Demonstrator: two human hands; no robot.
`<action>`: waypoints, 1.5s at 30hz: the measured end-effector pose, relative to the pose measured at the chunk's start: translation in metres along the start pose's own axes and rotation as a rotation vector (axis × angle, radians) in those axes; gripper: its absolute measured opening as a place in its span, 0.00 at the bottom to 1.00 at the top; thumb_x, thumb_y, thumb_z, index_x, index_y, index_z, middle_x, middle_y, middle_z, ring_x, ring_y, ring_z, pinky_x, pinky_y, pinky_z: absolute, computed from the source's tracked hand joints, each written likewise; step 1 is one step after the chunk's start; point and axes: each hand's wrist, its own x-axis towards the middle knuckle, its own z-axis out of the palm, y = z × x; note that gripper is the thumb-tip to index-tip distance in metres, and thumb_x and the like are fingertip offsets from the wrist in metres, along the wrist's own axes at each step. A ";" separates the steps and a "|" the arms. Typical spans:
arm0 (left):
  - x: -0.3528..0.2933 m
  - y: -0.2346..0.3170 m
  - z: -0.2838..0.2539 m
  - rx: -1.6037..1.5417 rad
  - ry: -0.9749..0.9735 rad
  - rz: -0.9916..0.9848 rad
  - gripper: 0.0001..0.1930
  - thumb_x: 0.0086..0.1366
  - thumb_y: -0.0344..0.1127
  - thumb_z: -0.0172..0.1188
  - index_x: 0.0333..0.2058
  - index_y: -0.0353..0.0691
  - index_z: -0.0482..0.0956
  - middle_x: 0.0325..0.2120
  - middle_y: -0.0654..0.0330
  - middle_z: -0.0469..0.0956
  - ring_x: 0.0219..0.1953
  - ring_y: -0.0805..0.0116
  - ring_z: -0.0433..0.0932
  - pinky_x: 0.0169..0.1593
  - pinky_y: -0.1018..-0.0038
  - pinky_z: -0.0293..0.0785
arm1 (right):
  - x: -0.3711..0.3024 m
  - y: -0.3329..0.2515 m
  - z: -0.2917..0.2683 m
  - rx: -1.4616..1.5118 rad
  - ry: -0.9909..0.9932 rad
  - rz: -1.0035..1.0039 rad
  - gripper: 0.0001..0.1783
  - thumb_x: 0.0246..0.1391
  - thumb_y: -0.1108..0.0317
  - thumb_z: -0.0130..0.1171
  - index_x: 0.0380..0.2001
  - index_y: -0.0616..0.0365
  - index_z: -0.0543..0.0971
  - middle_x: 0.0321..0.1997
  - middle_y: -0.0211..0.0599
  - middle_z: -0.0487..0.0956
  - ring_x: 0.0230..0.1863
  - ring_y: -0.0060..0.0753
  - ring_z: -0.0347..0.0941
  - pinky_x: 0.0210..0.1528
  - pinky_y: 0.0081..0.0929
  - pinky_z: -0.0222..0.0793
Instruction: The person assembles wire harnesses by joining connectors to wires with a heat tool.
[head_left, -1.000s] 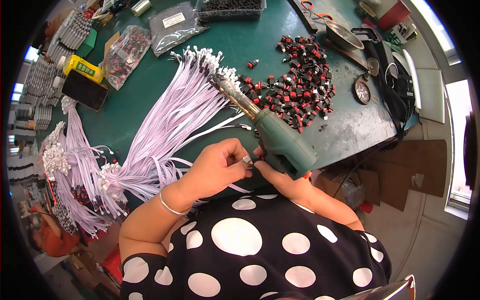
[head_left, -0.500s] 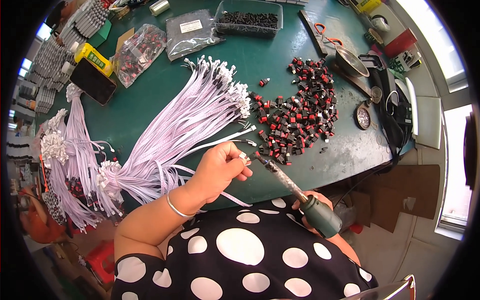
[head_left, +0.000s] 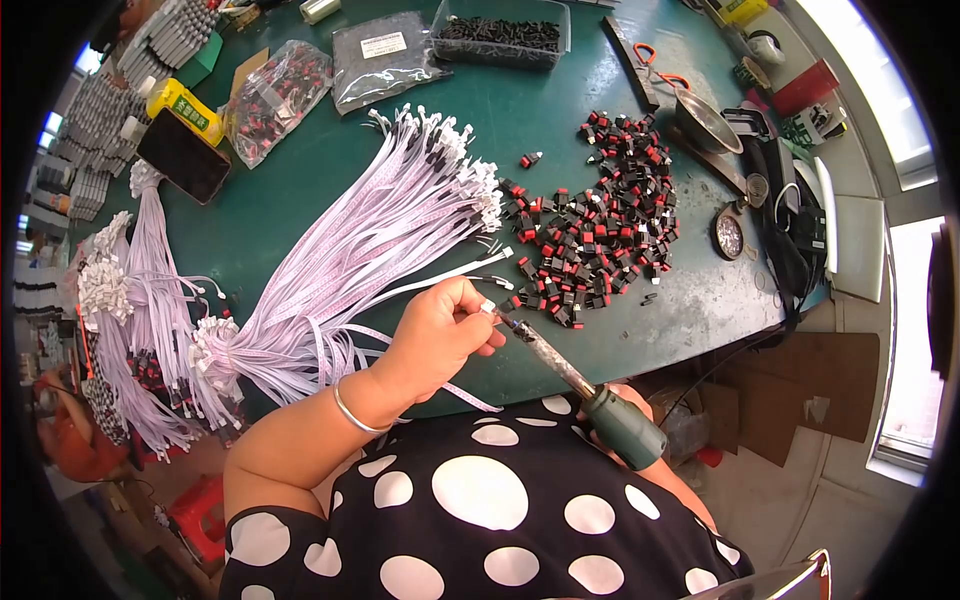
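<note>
Above the near edge of the table, my left hand (head_left: 438, 338) pinches the end of a ribbon cable, where a small white connector (head_left: 487, 307) pokes out between thumb and fingertips. My right hand (head_left: 632, 398) is wrapped round the dark green handle of a soldering iron (head_left: 624, 430), which hides most of its fingers. The iron's tip points up and left and meets the piece in my left fingers; whether it touches the contacts is too small to tell. Just beyond lies a big fanned bundle of pale lilac ribbon cables (head_left: 360, 225) with white connectors. Right of it spreads a heap of small black-and-red switches (head_left: 600, 240).
More tied cable bundles (head_left: 155, 240) lie at the left, near a phone (head_left: 184, 157) and a yellow bottle (head_left: 190, 112). A clear tub of black parts (head_left: 500, 42) and plastic bags (head_left: 385, 65) stand at the back. Orange-handled scissors (head_left: 655, 68) and a metal bowl (head_left: 708, 122) sit at right.
The soldering iron has shifted left with my right hand, bringing its tip up to the white connector. My left hand has hardly moved.
</note>
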 end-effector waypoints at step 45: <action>-0.003 0.000 -0.008 0.191 0.159 0.292 0.05 0.52 0.22 0.53 0.24 0.34 0.66 0.19 0.64 0.70 0.21 0.82 0.70 0.24 0.83 0.66 | 0.031 -0.055 -0.004 -0.096 -0.059 0.115 0.11 0.52 0.70 0.50 0.37 0.65 0.73 0.38 0.40 0.76 0.36 0.29 0.74 0.38 0.21 0.69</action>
